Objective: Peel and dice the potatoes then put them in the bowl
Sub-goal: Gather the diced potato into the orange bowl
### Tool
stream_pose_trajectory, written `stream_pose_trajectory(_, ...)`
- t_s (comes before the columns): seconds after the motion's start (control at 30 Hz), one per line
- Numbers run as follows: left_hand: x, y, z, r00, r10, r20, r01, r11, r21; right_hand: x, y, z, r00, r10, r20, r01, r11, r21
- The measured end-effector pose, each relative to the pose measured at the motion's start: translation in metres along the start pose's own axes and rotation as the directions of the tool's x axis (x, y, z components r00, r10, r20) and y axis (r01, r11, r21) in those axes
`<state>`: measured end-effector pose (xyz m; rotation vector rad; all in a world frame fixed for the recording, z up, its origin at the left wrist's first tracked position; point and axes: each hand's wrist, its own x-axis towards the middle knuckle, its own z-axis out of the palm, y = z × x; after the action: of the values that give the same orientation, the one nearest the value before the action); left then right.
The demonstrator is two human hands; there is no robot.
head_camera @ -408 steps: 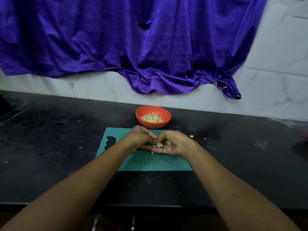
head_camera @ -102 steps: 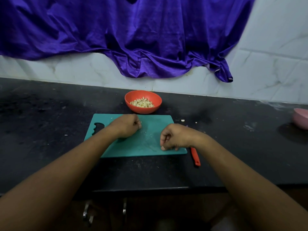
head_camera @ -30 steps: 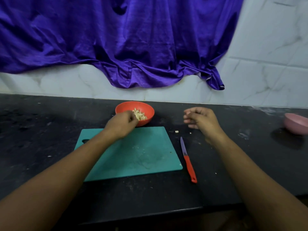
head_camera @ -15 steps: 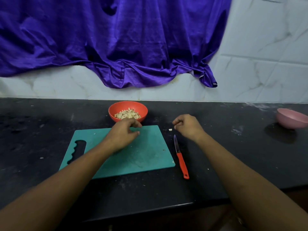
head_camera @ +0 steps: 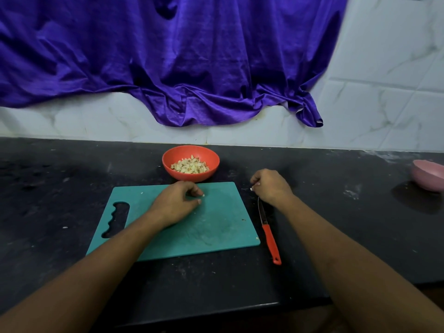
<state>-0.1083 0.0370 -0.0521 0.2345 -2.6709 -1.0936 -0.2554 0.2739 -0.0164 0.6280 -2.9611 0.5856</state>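
An orange bowl holding diced potato stands just behind the teal cutting board. My left hand rests on the board's far middle, fingers loosely curled with nothing visible in them. My right hand is on the black counter just past the board's far right corner, fingertips pinching a small white potato piece. A knife with an orange handle lies along the board's right edge, its tip under my right wrist.
A pink bowl sits at the far right of the black counter. A purple cloth hangs on the tiled wall behind. Small scraps dot the counter. The counter's front edge runs under my forearms.
My left hand has drawn back from the bowl and settled on the board. My right hand has dropped to the counter beside the board's corner and closed its fingertips on a small piece.
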Motion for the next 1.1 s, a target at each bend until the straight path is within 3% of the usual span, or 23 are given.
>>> stream_pose_trajectory(0.37, -0.003, -0.001, -0.003, 0.999, -0.007, 0.033, 0.009, 0.998, -0.060, 0.006, -0.004, 0.012, 1.000, 0.008, -0.003, -0.008, 0.995, -0.096)
stream_pose_trajectory(0.53, -0.008, -0.001, -0.010, 1.000, -0.025, -0.001, 0.024, 0.964, -0.267, -0.003, -0.022, 0.010, 0.999, 0.006, -0.048, 0.007, 0.968, 0.251)
stream_pose_trajectory(0.7, -0.019, -0.003, -0.027, 0.995, -0.082, -0.047, 0.059, 0.927, -0.371, -0.028, -0.075, 0.023, 0.989, -0.107, 0.106, 0.015, 0.772, 0.635)
stream_pose_trajectory(0.8, -0.032, -0.008, -0.043, 0.990, -0.138, -0.018, 0.110, 0.856, -0.505, -0.040, -0.117, 0.038, 0.970, -0.177, 0.167, 0.003, 0.694, 0.720)
stream_pose_trajectory(1.0, -0.066, -0.041, -0.085, 0.955, -0.267, -0.127, 0.164, 0.837, -0.523, -0.060, -0.188, 0.069, 0.929, -0.250, 0.274, -0.110, 0.520, 0.847)
stream_pose_trajectory(1.1, -0.084, -0.059, -0.103, 0.933, -0.328, -0.146, 0.206, 0.822, -0.531, -0.067, -0.218, 0.083, 0.897, -0.303, 0.322, -0.139, 0.497, 0.856)
